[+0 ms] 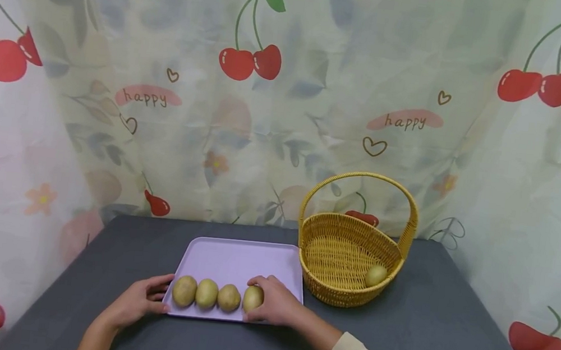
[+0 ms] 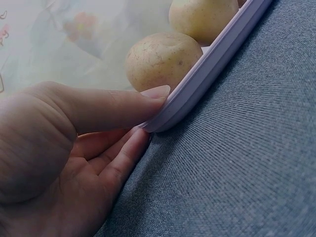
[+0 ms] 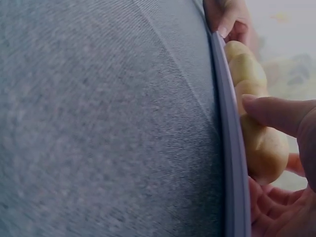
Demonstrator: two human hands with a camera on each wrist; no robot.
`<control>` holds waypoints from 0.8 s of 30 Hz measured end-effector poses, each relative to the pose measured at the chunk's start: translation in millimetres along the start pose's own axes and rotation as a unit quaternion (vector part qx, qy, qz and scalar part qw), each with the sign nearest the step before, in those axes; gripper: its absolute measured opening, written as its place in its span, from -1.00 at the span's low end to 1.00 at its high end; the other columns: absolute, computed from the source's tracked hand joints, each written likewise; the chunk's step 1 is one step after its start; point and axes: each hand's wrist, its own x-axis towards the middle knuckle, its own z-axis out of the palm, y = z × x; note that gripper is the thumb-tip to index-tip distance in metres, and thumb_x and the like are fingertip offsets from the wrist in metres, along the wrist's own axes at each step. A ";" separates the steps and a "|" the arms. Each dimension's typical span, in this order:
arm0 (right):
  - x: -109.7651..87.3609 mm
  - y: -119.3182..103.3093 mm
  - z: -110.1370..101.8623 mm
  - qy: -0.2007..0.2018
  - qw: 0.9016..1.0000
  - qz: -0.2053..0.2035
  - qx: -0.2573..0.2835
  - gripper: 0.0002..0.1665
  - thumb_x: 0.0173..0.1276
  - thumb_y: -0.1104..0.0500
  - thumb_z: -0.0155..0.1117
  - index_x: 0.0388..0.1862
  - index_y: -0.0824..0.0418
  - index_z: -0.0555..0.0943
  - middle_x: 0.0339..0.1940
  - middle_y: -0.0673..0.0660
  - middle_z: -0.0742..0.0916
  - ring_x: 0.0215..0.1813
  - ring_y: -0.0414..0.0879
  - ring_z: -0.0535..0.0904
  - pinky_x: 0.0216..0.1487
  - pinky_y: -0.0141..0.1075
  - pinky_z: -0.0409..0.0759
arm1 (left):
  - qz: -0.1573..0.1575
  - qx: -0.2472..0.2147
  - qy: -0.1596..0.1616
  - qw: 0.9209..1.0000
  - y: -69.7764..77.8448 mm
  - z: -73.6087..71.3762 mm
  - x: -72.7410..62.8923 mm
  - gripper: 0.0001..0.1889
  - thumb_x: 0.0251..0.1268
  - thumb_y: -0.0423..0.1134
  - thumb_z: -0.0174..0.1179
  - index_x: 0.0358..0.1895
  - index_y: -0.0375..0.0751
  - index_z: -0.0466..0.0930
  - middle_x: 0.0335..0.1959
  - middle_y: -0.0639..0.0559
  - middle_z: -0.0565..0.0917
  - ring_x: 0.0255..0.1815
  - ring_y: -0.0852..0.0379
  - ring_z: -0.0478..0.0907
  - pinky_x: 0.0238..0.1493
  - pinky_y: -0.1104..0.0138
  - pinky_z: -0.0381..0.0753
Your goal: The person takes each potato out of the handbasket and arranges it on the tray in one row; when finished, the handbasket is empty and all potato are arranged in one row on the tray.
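Several potatoes [image 1: 206, 294] lie in a row along the near side of a lilac tray [image 1: 242, 256]. My right hand [image 1: 275, 303] holds the rightmost potato [image 1: 252, 298] between thumb and fingers, low over the tray. In the right wrist view the thumb lies across that potato [image 3: 266, 155], with the fingers on its other side. My left hand [image 1: 138, 302] grips the tray's near left corner. The left wrist view shows its thumb over the tray rim [image 2: 197, 84] and its fingers at the outside, close to a potato [image 2: 163, 59].
A yellow wicker basket [image 1: 345, 297] with a tall arched handle stands to the right of the tray, with one potato [image 1: 376, 275] inside. A dark grey cloth [image 1: 428, 324] covers the table. Printed curtains [image 1: 286, 113] hang behind and at both sides.
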 end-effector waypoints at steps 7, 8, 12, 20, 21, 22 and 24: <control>1.5 2.3 4.3 0.022 1.000 -0.001 -0.003 -0.19 -0.15 -0.09 0.63 0.13 0.11 0.58 -0.25 -0.06 0.54 -0.24 -0.23 0.45 -0.20 -0.36 0.45 | -0.019 0.014 0.000 1.000 2.3 -0.5 -0.7 -0.17 0.09 -0.39 0.41 0.38 -0.59 0.16 0.21 -0.49 0.42 0.16 -0.26 0.48 0.03 0.28 0.55; 1.7 2.5 4.7 0.025 1.000 -0.002 -0.004 -0.19 -0.15 -0.10 0.63 0.13 0.10 0.59 -0.25 -0.06 0.55 -0.23 -0.22 0.46 -0.20 -0.35 0.45 | -0.019 0.013 -0.001 1.000 2.4 -0.6 -0.7 -0.17 0.09 -0.39 0.41 0.39 -0.59 0.16 0.21 -0.49 0.42 0.16 -0.26 0.48 0.03 0.28 0.55; 2.7 4.3 4.5 0.022 1.000 -0.010 -0.008 -0.15 -0.15 -0.12 0.63 0.17 0.10 0.57 -0.22 -0.05 0.56 -0.21 -0.23 0.46 -0.18 -0.36 0.46 | -0.012 0.005 -0.003 1.000 1.9 -0.5 -0.9 -0.17 0.09 -0.41 0.40 0.38 -0.61 0.15 0.21 -0.50 0.41 0.16 -0.27 0.48 0.02 0.30 0.55; -2.1 8.4 -5.5 -0.008 1.000 -0.016 0.007 -0.05 -0.08 -0.13 0.61 0.30 0.16 0.48 -0.12 0.06 0.59 -0.09 -0.10 0.51 -0.06 -0.28 0.48 | -0.023 0.003 -0.001 1.000 2.0 0.7 0.2 -0.16 0.08 -0.37 0.42 0.39 -0.59 0.16 0.22 -0.49 0.41 0.17 -0.25 0.47 0.02 0.31 0.55; -3.5 8.4 -8.4 -0.014 1.000 -0.010 0.018 -0.05 -0.06 -0.12 0.60 0.31 0.16 0.47 -0.09 0.09 0.60 -0.08 -0.09 0.52 -0.07 -0.27 0.48 | -0.027 0.003 0.000 1.000 2.2 0.6 0.4 -0.16 0.08 -0.36 0.42 0.39 -0.58 0.16 0.23 -0.48 0.41 0.17 -0.25 0.47 0.02 0.30 0.55; -5.2 8.4 -11.6 -0.021 0.999 -0.003 0.036 -0.05 -0.05 -0.10 0.60 0.32 0.16 0.45 -0.04 0.14 0.60 -0.10 -0.07 0.55 -0.10 -0.26 0.52 | -0.030 0.003 0.001 1.000 2.6 0.6 0.4 -0.15 0.07 -0.36 0.42 0.39 -0.57 0.16 0.23 -0.48 0.41 0.17 -0.24 0.47 0.02 0.30 0.55; -8.8 8.6 -19.4 -0.038 0.997 0.009 0.073 -0.06 -0.01 -0.04 0.60 0.35 0.18 0.42 0.03 0.22 0.58 -0.16 -0.06 0.60 -0.19 -0.25 0.57 | -0.030 0.005 0.001 1.000 3.1 0.3 0.5 -0.15 0.08 -0.36 0.42 0.39 -0.58 0.16 0.23 -0.48 0.41 0.17 -0.24 0.47 0.03 0.29 0.56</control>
